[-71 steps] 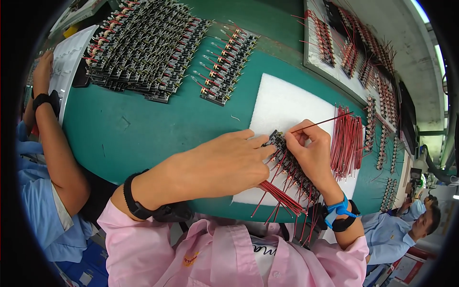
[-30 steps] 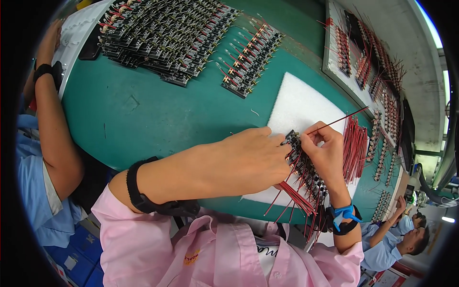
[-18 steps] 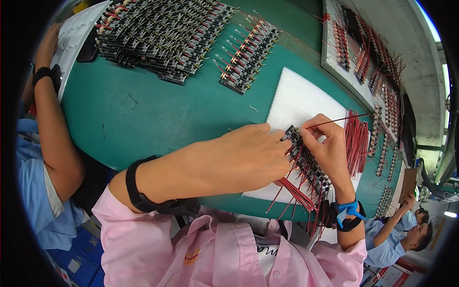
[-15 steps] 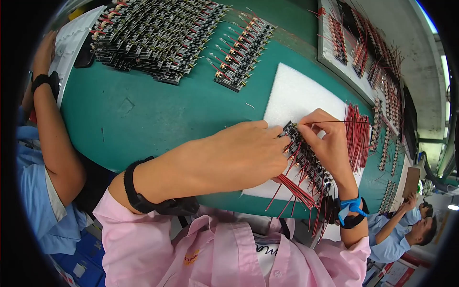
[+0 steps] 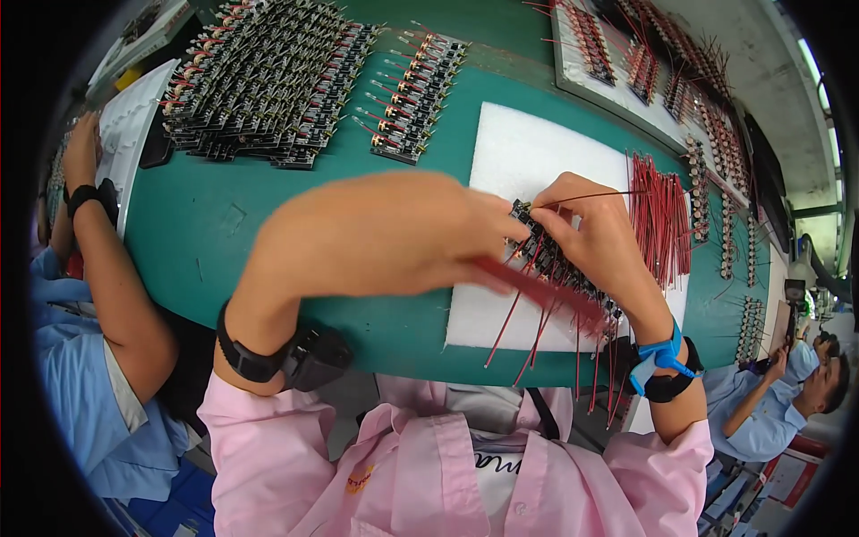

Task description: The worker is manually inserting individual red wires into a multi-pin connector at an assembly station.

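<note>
On a white foam sheet (image 5: 516, 148) lies a black circuit board panel (image 5: 555, 255), with several red wires sticking out of it toward me. My left hand (image 5: 407, 234), smeared by motion, is closed around a bundle of red wires (image 5: 559, 297) that slants over the panel's near-left side. Its fingertips are close to the panel's far end. My right hand (image 5: 595, 228) pinches one thin dark red wire (image 5: 598, 193) at that same end, and the wire's tail runs off to the right. My left fingers partly hide the panel.
More red wires (image 5: 660, 219) lie piled on the foam's right side. Stacked circuit boards (image 5: 259, 85) and a separate board group (image 5: 413, 98) sit farther left on the green table (image 5: 358, 201). A raised tray (image 5: 573, 72) holds wired parts. Co-workers sit at both sides.
My left hand has lifted and swung, its wire bundle now blurred and lying more level. My right hand keeps pinching at the panel's far end. The whole view has shifted slightly.
</note>
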Tool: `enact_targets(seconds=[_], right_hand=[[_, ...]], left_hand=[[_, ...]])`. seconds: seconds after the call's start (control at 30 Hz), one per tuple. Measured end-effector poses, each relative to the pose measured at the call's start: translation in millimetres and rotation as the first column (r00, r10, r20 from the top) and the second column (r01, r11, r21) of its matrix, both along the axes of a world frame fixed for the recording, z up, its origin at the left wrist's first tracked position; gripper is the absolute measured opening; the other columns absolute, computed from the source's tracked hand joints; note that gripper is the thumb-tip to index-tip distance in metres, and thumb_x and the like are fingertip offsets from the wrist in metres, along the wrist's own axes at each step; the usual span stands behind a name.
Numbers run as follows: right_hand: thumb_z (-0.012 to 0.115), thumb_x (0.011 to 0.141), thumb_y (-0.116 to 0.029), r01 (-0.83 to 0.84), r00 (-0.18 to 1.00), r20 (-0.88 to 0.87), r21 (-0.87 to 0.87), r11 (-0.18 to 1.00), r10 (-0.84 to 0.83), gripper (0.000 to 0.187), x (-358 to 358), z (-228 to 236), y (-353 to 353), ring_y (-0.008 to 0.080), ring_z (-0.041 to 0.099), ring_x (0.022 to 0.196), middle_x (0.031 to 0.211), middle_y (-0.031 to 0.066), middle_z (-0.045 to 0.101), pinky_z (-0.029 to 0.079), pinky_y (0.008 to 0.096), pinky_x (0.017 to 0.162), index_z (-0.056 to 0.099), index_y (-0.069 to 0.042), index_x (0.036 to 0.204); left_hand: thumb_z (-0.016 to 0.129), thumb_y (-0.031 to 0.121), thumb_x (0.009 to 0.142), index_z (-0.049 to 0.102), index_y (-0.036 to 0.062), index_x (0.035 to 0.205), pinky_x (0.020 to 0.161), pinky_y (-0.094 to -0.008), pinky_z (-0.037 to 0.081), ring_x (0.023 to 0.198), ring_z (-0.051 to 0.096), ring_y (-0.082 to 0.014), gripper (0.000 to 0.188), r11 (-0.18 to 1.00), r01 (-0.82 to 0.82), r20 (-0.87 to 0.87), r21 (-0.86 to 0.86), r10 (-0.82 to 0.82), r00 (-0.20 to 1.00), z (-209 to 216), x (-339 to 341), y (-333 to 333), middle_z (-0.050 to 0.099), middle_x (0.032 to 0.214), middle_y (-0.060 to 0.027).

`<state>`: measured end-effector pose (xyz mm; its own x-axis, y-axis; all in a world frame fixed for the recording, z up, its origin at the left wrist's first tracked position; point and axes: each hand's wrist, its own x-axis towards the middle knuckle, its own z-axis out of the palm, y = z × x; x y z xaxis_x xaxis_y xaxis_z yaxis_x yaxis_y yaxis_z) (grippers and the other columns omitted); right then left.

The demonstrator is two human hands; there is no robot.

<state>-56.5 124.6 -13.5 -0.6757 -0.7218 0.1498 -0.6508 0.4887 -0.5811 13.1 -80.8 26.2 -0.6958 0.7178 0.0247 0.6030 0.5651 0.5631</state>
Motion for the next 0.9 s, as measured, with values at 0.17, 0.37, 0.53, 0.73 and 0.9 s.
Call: enact_targets(seconds=[0.17, 0.37, 0.53, 0.73, 0.9], right_hand=[[0.059, 0.068, -0.001, -0.048, 0.986, -0.16, 0.056, 0.997, 0.056, 0.007, 8, 4, 1, 0.023, 0.051, 0.056, 0.069, 0.0102, 0.052, 0.041, 0.0301, 0.051, 0.055, 0.002, 0.072], [0.055, 0.069, -0.001, -0.064, 0.935, -0.332, 0.19, 0.98, 0.126, 0.005, 16, 6, -1, 0.0286, 0.053, 0.061, 0.07, 0.0106, 0.051, 0.041, 0.036, 0.052, 0.054, 0.001, 0.074], [0.051, 0.069, -0.003, -0.059, 0.914, -0.372, 0.273, 0.96, 0.162, 0.005, 19, 9, -3, 0.0293, 0.053, 0.063, 0.068, 0.0133, 0.049, 0.044, 0.0364, 0.056, 0.052, 0.002, 0.068], [0.054, 0.07, -0.001, -0.049, 0.965, -0.248, 0.128, 0.991, 0.08, 0.009, 13, 24, 12, 0.0265, 0.054, 0.063, 0.072, 0.0121, 0.053, 0.042, 0.0335, 0.053, 0.056, 0.001, 0.078], [0.054, 0.073, -0.001, 0.196, 0.97, -0.143, -0.012, 0.981, -0.195, 0.008, 32, 57, 52, 0.0146, 0.054, 0.055, 0.064, 0.009, 0.054, 0.039, 0.0245, 0.047, 0.056, 0.004, 0.079]], left_hand=[[0.054, 0.016, 0.074, 0.056, -0.0023, 0.069, 0.048, -0.0284, 0.037, 0.053, 0.046, -0.0184, 0.019, 0.879, -0.315, 0.141, 0.358, 0.282, 0.949, 13, -6, -15, 0.051, 0.067, -0.0122], [0.053, 0.025, 0.081, 0.051, -0.0065, 0.066, 0.042, -0.034, 0.027, 0.043, 0.027, -0.0218, 0.035, 0.852, -0.382, 0.115, 0.358, 0.365, 0.924, -3, -12, -6, 0.027, 0.048, -0.0139], [0.052, 0.027, 0.081, 0.049, -0.0066, 0.063, 0.042, -0.0358, 0.028, 0.042, 0.028, -0.0237, 0.039, 0.859, -0.385, 0.095, 0.339, 0.376, 0.922, -11, -16, 0, 0.028, 0.048, -0.0155], [0.051, 0.028, 0.081, 0.047, -0.0067, 0.058, 0.044, -0.0369, 0.03, 0.042, 0.033, -0.0265, 0.042, 0.87, -0.405, 0.085, 0.282, 0.398, 0.914, -17, -18, 7, 0.033, 0.048, -0.0168], [0.05, 0.024, 0.082, 0.049, -0.0054, 0.057, 0.045, -0.0361, 0.034, 0.044, 0.04, -0.0306, 0.038, 0.766, -0.598, 0.326, 0.238, 0.516, 0.792, -13, -12, 17, 0.039, 0.045, -0.0154]])
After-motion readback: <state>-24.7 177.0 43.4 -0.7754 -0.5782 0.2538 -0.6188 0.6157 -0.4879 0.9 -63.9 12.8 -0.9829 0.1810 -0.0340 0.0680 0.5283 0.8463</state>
